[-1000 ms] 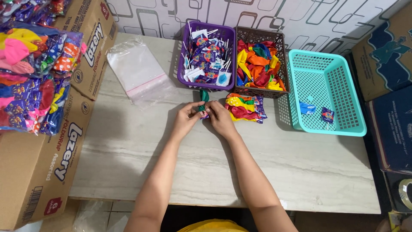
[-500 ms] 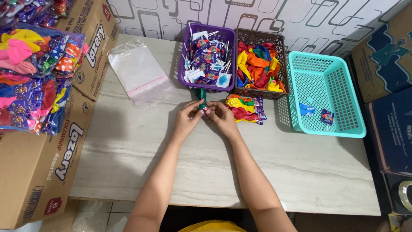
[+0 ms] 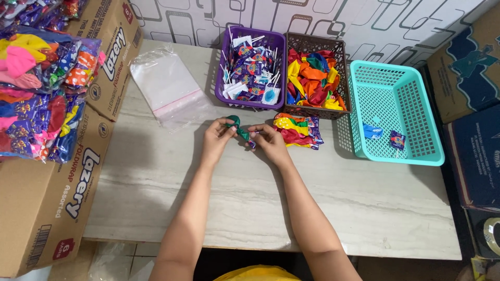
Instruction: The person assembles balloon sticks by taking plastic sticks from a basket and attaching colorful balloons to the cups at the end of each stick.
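My left hand (image 3: 217, 136) pinches the round end of a green balloon (image 3: 237, 127), and my right hand (image 3: 270, 141) grips its neck together with a small wrapped sweet (image 3: 252, 143). Both hold it just off the table (image 3: 364, 208), near the middle toward the far edge. To do this well, I judge I should keep the limp rubber taut between my fingers so the neck does not slip from the crinkly wrapper.

Just right of my right hand lies a heap of balloons (image 3: 296, 130), soft and matte. Along the far edge stand a purple basket (image 3: 221, 78) of stick sweets, a brown basket (image 3: 339, 83) of balloons and, at the right edge, a teal basket (image 3: 416, 151), all of latticed plastic. Clear glossy bags (image 3: 166, 88) lie near the far left corner.
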